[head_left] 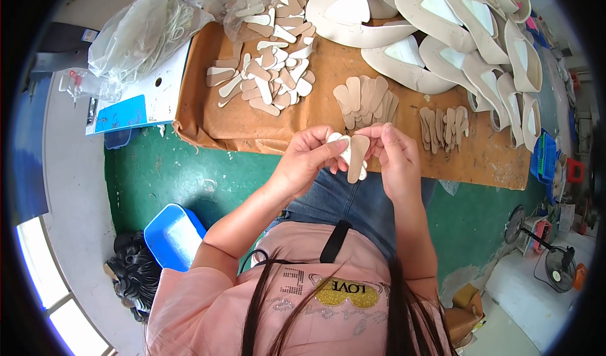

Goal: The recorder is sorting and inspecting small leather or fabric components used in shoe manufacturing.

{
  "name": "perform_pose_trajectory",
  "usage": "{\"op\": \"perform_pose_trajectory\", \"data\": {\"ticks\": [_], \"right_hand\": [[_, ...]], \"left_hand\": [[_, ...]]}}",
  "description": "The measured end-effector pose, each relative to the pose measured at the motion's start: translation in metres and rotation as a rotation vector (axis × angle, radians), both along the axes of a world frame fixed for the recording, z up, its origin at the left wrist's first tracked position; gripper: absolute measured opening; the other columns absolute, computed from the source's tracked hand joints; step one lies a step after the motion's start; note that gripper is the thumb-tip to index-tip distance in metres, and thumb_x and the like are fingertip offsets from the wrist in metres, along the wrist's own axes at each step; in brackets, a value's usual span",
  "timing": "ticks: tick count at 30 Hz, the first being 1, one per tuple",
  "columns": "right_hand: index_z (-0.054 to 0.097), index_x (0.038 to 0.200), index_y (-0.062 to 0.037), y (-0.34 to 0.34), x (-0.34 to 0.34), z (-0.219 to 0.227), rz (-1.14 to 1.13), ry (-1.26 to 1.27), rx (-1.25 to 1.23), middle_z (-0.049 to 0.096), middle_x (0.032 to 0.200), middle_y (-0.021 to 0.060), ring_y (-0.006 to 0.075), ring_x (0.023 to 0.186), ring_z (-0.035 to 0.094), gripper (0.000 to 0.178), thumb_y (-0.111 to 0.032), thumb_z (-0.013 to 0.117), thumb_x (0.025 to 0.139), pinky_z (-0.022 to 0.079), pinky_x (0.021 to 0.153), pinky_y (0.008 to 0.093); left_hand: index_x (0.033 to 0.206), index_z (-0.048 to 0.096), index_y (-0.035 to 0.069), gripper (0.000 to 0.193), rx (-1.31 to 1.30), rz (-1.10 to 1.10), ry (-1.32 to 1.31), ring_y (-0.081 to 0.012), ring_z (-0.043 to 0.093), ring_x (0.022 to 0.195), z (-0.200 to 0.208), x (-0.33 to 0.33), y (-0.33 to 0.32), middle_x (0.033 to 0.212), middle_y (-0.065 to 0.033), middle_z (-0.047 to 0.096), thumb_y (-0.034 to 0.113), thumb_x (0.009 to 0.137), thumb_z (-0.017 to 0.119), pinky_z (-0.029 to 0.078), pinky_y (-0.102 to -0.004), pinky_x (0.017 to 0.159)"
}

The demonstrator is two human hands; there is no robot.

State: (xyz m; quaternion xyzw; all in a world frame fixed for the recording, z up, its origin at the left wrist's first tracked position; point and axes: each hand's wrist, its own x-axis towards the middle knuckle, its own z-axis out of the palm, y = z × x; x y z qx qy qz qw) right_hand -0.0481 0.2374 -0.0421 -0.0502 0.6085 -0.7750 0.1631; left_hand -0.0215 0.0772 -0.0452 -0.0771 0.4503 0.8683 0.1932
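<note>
My left hand (309, 157) pinches a few overlapping flat, paddle-shaped pieces with white faces. A beige paddle-shaped piece (358, 159) lies in front of them, wide end up, between my two hands. My right hand (396, 157) has its fingers closed at the upper right edge of this beige piece; their exact hold is partly hidden. Just beyond my hands, a fanned group of beige pieces (366, 100) rests on the brown-covered table (303, 119). Narrower beige strips (444, 128) stand in rows to the right. A loose heap of white and beige pieces (268, 72) lies at the left.
Large curved beige shoe parts (435, 15) with white patches are piled at the back right. Clear plastic bags (145, 37) lie at the far left over a white board (167, 90). A blue bin (175, 236) stands on the green floor, beside a black bundle (136, 274).
</note>
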Motion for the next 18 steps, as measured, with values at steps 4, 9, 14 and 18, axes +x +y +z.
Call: {"op": "perform_pose_trajectory", "data": {"ticks": [4,9,14,18], "right_hand": [[0.058,0.080,0.0021,-0.002,0.000,0.008,-0.002,-0.014,0.009,0.057,0.070,0.0034,0.0071,0.063,0.050,0.021,-0.013,0.046,0.086,0.041,0.057,0.0210],[0.052,0.074,-0.0002,-0.009,0.022,0.026,-0.242,0.720,0.423,0.050,0.066,0.0046,0.0082,0.058,0.046,0.004,0.002,0.055,0.075,0.037,0.051,0.0199],[0.055,0.080,-0.0007,0.069,-0.009,0.034,-0.715,0.364,0.491,0.052,0.070,0.0003,0.0048,0.059,0.044,0.004,-0.005,0.053,0.080,0.036,0.052,0.0171],[0.061,0.084,-0.0006,0.131,-0.047,0.008,-0.663,0.149,0.580,0.052,0.069,-0.0013,0.0043,0.057,0.043,0.012,-0.010,0.059,0.077,0.036,0.052,0.0180]], "left_hand": [[0.069,0.051,0.006,0.016,-0.011,0.004,-0.014,-0.0068,0.055,0.057,0.000,-0.001,0.002,0.067,-0.0045,0.059,0.013,0.083,0.053,0.040,-0.0169,0.050],[0.068,0.054,0.006,0.012,-0.098,0.069,-0.048,-0.0086,0.056,0.055,-0.003,-0.006,-0.006,0.065,-0.0043,0.058,0.008,0.080,0.055,0.042,-0.0181,0.050],[0.061,0.047,0.007,0.016,-0.160,0.300,0.072,-0.0157,0.058,0.068,-0.010,-0.021,-0.041,0.079,-0.0138,0.060,0.001,0.076,0.049,0.047,-0.0266,0.057],[0.068,0.052,0.007,0.012,-0.147,0.089,0.132,-0.0095,0.054,0.065,-0.010,-0.014,-0.020,0.073,-0.0061,0.059,0.010,0.080,0.055,0.043,-0.0213,0.057]]}}
